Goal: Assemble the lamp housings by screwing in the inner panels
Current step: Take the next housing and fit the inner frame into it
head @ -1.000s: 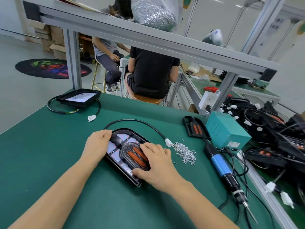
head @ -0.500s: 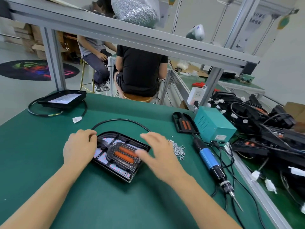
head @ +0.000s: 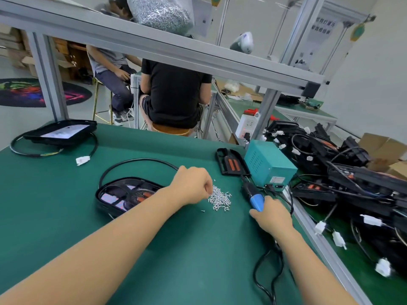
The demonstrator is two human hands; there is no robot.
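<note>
1. Head view: your left hand reaches over the housing, fingers curled down at the near edge of the screws; whether it pinches one, you cannot tell.
2. Your right hand wraps the blue screwdriver, which lies on the mat just right of the screws.
3. The housing sits mid-mat with its panel inside, well apart from every table edge.
4. Open mat lies near you and to the left; the teal box and a pile of lamps crowd the right edge.
</note>
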